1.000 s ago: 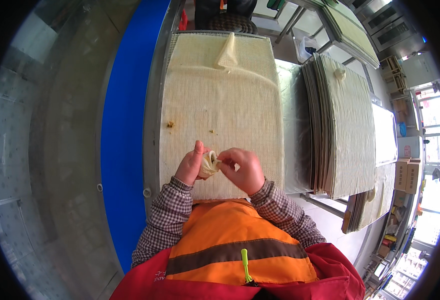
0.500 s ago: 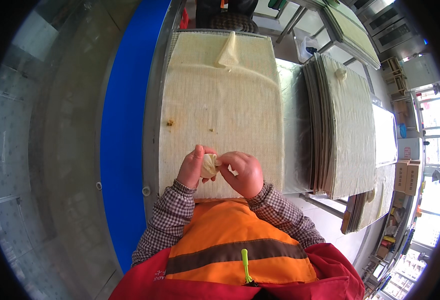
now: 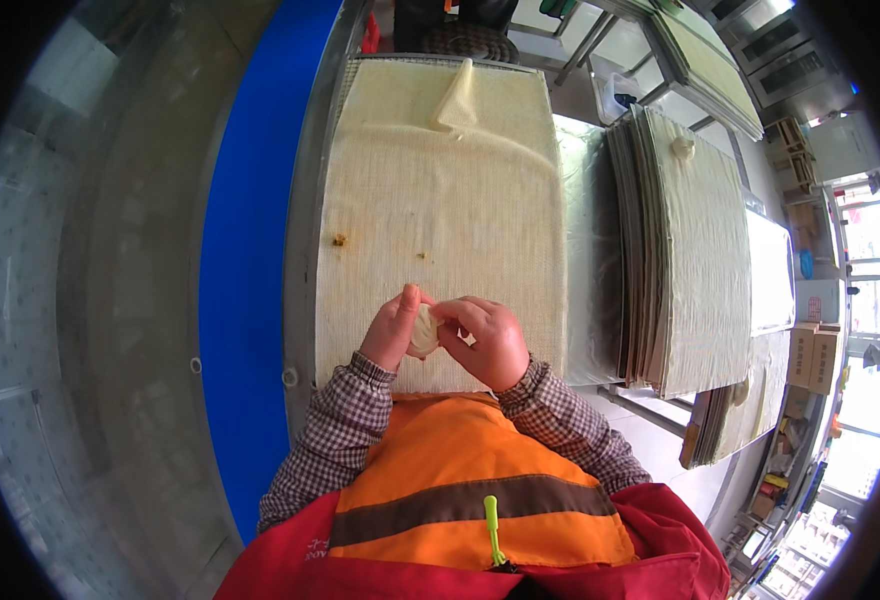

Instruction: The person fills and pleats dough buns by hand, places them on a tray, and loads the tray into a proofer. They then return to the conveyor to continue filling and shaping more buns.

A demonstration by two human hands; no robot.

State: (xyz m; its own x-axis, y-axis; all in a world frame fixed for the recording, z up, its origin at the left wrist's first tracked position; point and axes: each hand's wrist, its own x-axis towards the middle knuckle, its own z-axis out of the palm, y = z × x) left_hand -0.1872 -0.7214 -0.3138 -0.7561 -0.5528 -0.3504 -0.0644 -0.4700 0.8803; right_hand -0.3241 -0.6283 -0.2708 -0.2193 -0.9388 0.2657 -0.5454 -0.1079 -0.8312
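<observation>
A pale woven mat (image 3: pixel 440 200) covers a long worktable, with a blue strip (image 3: pixel 245 300) along its left side and grey floor beyond. At the mat's far end lies a folded triangle of pale sheet (image 3: pixel 457 100). To the right stands a stack of similar mats (image 3: pixel 680 250) with 1 small pale lump (image 3: pixel 682 147) on top; a white tub (image 3: pixel 615 95) sits behind it, its contents too small to make out. Over the mat's near end, the left hand (image 3: pixel 392 330) and right hand (image 3: pixel 485 340) meet, fingers pinched together on a small pale folded piece (image 3: pixel 423 330). The piece is mostly hidden between the fingers, so its shape is unclear. 2 brown specks (image 3: pixel 340 240) mark the mat.
</observation>
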